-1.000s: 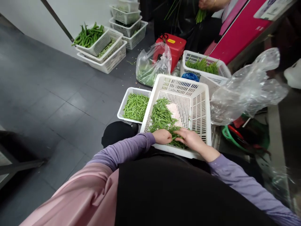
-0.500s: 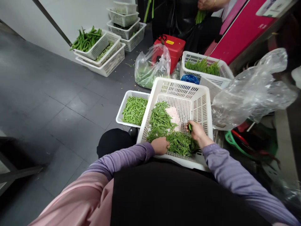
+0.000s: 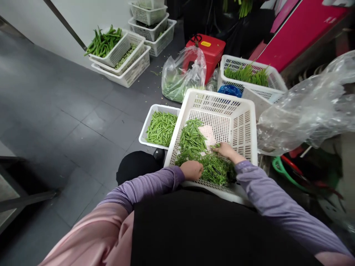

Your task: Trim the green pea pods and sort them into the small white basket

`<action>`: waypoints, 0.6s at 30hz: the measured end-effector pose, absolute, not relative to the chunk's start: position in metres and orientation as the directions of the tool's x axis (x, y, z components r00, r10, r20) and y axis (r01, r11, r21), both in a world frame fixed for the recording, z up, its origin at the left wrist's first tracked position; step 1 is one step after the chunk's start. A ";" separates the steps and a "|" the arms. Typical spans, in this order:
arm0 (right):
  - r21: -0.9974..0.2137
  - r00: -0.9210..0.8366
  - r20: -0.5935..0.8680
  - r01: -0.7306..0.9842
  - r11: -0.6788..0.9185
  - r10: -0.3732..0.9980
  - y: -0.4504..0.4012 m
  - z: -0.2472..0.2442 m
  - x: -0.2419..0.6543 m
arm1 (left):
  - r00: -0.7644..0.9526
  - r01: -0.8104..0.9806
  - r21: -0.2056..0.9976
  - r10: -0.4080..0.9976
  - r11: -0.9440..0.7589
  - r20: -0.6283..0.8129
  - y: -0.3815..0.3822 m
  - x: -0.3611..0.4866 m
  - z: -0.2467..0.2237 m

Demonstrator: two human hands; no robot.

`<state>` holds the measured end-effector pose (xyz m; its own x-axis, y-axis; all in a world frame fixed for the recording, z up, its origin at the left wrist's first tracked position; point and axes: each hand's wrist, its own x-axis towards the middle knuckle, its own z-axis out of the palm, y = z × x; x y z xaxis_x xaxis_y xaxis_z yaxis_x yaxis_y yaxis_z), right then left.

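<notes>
In front of me a large white plastic basket holds a heap of green pea pods at its left and a tangle of thin green trimmings along its near side. My left hand is curled over the left part of the trimmings, fingers closed; whatever they hold is hidden. Near the pinkish patch on the basket's bottom, my right hand pinches a few pea pods between thumb and fingers. A smaller white basket of pea pods stands against the large one's left side.
Beyond stand a clear bag of greens, a red bin and a white basket of green stalks. Stacked baskets line the wall. Crumpled clear plastic and a green-rimmed container are at right. Dark floor tiles spread left.
My right hand has moved left and inward with the pea pods, from the basket's right side toward the pink patch. My left hand stays low over the trimmings. The view has shifted slightly.
</notes>
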<state>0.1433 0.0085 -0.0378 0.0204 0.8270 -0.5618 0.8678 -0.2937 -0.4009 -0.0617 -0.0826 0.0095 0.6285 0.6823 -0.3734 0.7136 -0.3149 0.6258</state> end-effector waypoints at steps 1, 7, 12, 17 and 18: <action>-0.474 0.037 -0.651 0.761 -0.443 0.758 0.001 -0.030 0.147 | 0.634 0.712 0.616 0.687 -0.338 -0.356 -0.082 -0.061 0.012; -0.632 -0.144 -0.762 -0.050 -0.773 0.632 -0.063 0.007 0.127 | 0.614 0.690 0.624 0.753 -0.367 -0.236 -0.086 -0.050 0.023; -0.729 -0.126 -0.656 -0.150 -0.668 0.744 -0.092 0.018 0.103 | 0.593 0.699 0.593 0.788 -0.400 -0.167 -0.096 -0.049 0.029; -0.853 -0.092 -0.521 0.016 -0.522 0.848 -0.101 0.030 0.104 | 0.511 0.520 0.854 0.799 0.004 -0.316 -0.094 -0.059 0.035; -0.873 -0.090 -0.488 0.063 -0.484 0.868 -0.102 0.033 0.105 | 0.517 0.438 0.885 0.761 0.157 -0.391 -0.093 -0.062 0.036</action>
